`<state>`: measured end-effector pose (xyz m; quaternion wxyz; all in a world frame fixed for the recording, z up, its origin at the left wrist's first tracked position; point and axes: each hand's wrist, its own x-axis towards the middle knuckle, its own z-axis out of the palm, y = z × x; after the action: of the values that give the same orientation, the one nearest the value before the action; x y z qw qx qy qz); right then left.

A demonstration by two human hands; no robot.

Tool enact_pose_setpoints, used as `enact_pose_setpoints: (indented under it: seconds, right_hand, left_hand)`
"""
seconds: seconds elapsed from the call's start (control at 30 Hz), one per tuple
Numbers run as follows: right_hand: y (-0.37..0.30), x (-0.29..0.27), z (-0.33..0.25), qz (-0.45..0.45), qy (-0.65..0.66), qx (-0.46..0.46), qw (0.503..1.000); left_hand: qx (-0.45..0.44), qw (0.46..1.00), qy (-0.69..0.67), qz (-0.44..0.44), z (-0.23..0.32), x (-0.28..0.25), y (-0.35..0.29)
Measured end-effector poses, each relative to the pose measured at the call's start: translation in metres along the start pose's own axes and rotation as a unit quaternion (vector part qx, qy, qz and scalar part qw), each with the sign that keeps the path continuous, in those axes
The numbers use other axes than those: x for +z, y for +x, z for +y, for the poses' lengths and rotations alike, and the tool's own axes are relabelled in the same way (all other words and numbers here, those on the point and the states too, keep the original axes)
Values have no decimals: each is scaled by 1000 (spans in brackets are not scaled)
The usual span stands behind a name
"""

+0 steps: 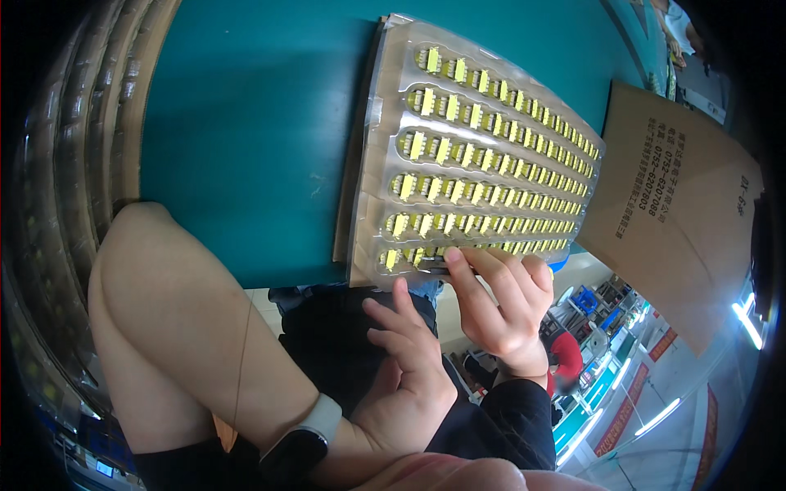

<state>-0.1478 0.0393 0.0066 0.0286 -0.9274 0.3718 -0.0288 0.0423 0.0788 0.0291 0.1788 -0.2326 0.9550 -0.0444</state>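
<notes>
A clear plastic blister tray lies on the green table, filled with long rows of small yellow-wrapped electronic parts that show pale pins. My right hand is at the tray's near row, with thumb and fingers pinched together. A thin dark piece shows by its fingertips, too covered to name. Close to the tray's near edge is my left hand, its fingers spread and holding nothing. Its index fingertip comes up to the tray's rim; whether they touch I cannot tell. A watch with a pale strap is on my left wrist.
Brown cardboard shows under the tray's left edge. Stacked trays with cardboard edges rise along the left side of the green table. A large cardboard box stands at the right. Beyond, a person in red appears in the workshop.
</notes>
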Motion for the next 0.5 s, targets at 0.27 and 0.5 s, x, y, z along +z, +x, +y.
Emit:
enact_pose_setpoints:
  seconds: [0.27,0.5]
  right_hand:
    - [9,0,0,-39,-18,-25,999]
    - [8,-1,-3,-39,-25,-34,998]
  left_hand:
    - [24,999,18,-13,13,3,5]
    - [10,1000,-17,10,0,2,0]
